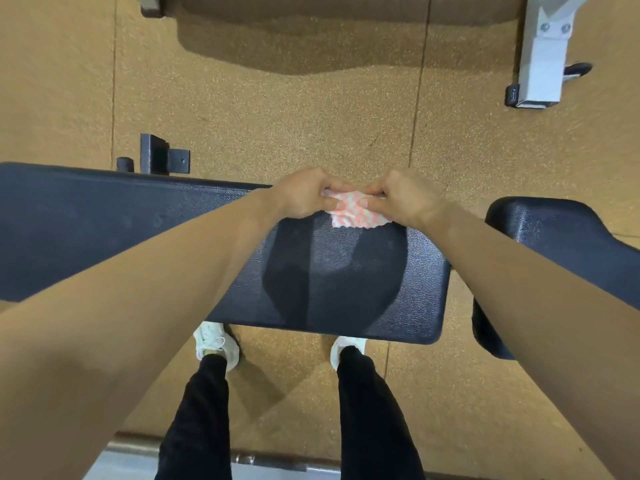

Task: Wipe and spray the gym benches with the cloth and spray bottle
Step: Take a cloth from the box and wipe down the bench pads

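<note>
While both hands meet at the far edge of the worktop (346, 289), the cloth (356, 214) sits bunched between them, a small pink-and-white wad resting on the dark padding. The left hand (304, 194) pinches its left end and the right hand (408, 199) its right end, with the fingers (332, 202) of each curled in and closed on the fabric. Neither hand is nearer than the other: the cloth lies directly between them, and its loose part spreads from the fingertips toward the person.

The cloth's long axis runs left to right, the same way as the worktop's, so it lies along the pad, not across it. Most of the padding lies nearer the person and off to the left. A second pad (554, 226) sits just beyond a gap on the right.

By my reading, the hands are folding or gathering the cloth before a wiping pass, not pressing it down mid-stroke. From here a pull toward the body would cover the width, while a sweep leftward would follow the length. One hand will likely have to let go first, and either could, since both are equally placed.

No spray bottle is in view, so that half of the job cannot be judged.
</note>
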`<state>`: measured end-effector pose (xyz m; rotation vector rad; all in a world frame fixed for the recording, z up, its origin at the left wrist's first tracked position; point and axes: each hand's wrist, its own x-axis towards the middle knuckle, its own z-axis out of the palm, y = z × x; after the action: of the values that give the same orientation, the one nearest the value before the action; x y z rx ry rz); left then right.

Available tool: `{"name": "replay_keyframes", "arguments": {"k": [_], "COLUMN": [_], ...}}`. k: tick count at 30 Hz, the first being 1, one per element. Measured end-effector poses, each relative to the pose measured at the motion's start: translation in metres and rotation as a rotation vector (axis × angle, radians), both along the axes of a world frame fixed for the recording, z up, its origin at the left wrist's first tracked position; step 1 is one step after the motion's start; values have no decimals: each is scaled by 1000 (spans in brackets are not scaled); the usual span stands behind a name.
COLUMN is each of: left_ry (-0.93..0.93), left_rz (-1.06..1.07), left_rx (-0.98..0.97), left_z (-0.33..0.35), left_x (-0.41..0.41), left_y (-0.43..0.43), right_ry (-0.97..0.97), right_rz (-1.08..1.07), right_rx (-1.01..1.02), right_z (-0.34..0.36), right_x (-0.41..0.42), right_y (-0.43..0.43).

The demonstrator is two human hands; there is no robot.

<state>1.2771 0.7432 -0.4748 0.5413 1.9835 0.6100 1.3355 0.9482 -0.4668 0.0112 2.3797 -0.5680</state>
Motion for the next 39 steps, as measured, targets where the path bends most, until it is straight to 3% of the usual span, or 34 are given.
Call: {"name": "replay_keyframes", "arguments": {"k": [5,14,39], "left_ry": [111,266,398], "left_rz": [-56,-74,116], "left_rx": [-48,-149,-172], "left_z": [1,-2,-6], "left_x": [-13,-38,-92], "left_y": [-49,-152,-414], "right_ry": [36,-59,-112], "right_rz": [38,9,87], "right_rx": [89,-10,-107], "right_z": [5,-7,-14], "right_x": [-9,-46,-131], "right_y": [-49,-151,-402]}}
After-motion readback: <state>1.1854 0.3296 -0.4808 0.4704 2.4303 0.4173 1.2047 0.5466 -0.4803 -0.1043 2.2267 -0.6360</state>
